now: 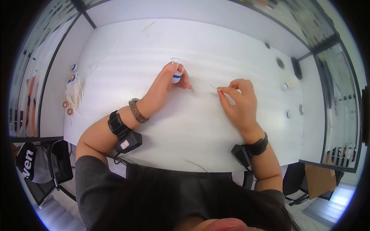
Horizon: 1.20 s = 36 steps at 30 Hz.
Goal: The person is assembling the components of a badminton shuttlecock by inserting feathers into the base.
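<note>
My left hand (169, 79) is wrapped round a small white piece with a blue band (176, 77), held above the white table. Thin white prongs and a ring (178, 61) stand up from its top, between my fingers. To the right, my right hand (219, 89) pinches a thin white sliver (213, 87) between thumb and forefinger, its tip pointing up and left. A gap separates the two hands. Both wrists carry black strapped devices.
On the white table (185, 134), a pile of white stems (74, 92) and round blue-edged pieces (72, 77) lies at the left. At the right are a shuttlecock (286, 86), a blue-banded cap (289, 114) and a dark round object (280, 63). Panels border the table.
</note>
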{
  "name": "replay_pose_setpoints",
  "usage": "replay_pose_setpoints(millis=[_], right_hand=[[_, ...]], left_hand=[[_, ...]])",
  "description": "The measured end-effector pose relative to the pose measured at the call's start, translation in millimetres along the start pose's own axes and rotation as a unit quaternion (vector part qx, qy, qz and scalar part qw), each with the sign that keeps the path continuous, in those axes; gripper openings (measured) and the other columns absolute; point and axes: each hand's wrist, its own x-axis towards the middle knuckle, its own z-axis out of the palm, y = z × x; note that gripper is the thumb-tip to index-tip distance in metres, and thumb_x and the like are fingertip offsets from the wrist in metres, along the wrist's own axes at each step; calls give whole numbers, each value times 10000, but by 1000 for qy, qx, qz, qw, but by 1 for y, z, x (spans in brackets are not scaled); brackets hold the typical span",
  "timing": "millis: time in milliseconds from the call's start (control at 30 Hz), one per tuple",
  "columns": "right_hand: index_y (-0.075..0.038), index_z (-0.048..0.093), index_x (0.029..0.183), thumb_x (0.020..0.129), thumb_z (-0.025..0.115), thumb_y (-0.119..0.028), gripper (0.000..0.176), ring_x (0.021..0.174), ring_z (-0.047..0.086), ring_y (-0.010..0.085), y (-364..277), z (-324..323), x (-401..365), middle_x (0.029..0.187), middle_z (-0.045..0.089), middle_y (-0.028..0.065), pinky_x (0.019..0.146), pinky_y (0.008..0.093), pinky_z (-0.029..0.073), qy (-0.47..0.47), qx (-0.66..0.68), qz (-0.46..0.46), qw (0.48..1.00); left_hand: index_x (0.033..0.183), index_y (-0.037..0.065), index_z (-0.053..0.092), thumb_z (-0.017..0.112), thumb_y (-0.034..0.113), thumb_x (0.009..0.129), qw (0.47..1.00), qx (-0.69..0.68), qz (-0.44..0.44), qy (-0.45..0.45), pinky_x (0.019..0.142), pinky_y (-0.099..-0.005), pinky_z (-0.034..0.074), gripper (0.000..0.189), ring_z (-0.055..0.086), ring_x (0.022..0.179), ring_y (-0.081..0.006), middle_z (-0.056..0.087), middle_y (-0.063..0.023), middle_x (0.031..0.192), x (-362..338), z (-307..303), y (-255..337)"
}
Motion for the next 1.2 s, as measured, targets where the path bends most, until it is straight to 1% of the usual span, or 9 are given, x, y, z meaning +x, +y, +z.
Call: replay_pose_setpoints(millis=[67, 167, 400, 533, 633, 667, 767, 967, 1200], right_hand=[[-80, 691, 798, 714, 766, -11, 132, 736, 538, 206, -2, -2, 0, 790, 559, 27, 592, 326, 444, -11, 5, 18, 1000], [-75, 689, 807, 728, 761, -10, 125, 695, 556, 198, -2, -2, -3, 735, 575, 24, 576, 309, 449, -34, 30, 36, 998], [-51, 681, 864, 814, 728, -20, 75, 618, 631, 162, -3, 2, -6, 736, 677, 48, 541, 246, 483, -51, 85, 86, 991], [-33, 689, 909, 853, 716, -28, 63, 679, 680, 133, -7, 2, -7, 827, 726, 60, 585, 234, 502, -56, 190, 182, 963], [-15, 705, 944, 874, 707, -28, 72, 744, 709, 132, -10, 0, -9, 886, 744, 75, 624, 228, 517, -81, 264, 246, 929], [-10, 711, 959, 878, 704, -28, 83, 760, 714, 137, -12, 0, -10, 892, 745, 79, 635, 228, 522, -87, 283, 259, 919], [0, 726, 995, 890, 697, -28, 112, 804, 722, 157, -19, -4, -8, 917, 744, 90, 694, 244, 544, -119, 305, 308, 893], [22, 718, 984, 901, 684, -21, 99, 808, 720, 192, -22, -4, -11, 940, 738, 118, 732, 269, 553, -98, 370, 320, 867], [44, 696, 1018, 925, 665, -31, 124, 765, 700, 178, -24, -8, -14, 936, 733, 151, 665, 256, 522, -49, 392, 296, 870]], left_hand=[[985, 85, 504, 337, 410, 1035, 999, -50, -9, 2, 764, -374, 491, 369, 517, 747, -194, 520, -57, 833, 3, -4, 0], [1017, 90, 474, 401, 352, 1008, 992, -123, -13, -32, 776, -370, 494, 273, 534, 737, -184, 527, -65, 829, 4, -11, 1], [1069, 97, 490, 480, 465, 949, 989, -123, -31, -73, 714, -338, 486, 387, 525, 759, -170, 513, -58, 844, 3, -2, 0], [1008, 92, 516, 536, 543, 941, 985, -36, -13, -166, 709, -299, 481, 457, 529, 738, -143, 518, -17, 810, 5, -7, -4], [886, 69, 538, 543, 357, 1001, 981, 57, -25, -184, 693, -291, 470, 311, 550, 739, -122, 525, -14, 828, -3, -2, 5], [819, 59, 551, 628, 315, 955, 978, 86, -1, -188, 666, -305, 464, 300, 558, 707, -168, 551, -25, 760, -4, -2, 1], [907, 49, 573, 659, 303, 913, 901, 308, 205, -225, 658, -321, 452, 267, 539, 705, -229, 563, -65, 818, -8, -1, 8], [992, 52, 590, 640, 312, 912, 861, 391, 226, -236, 699, -392, 466, 276, 594, 784, -309, 602, -110, 868, -12, 6, 5], [1063, 37, 541, 624, 322, 938, 900, 340, 218, -162, 733, -393, 473, 322, 599, 800, -300, 614, -114, 937, -8, 5, 2]])
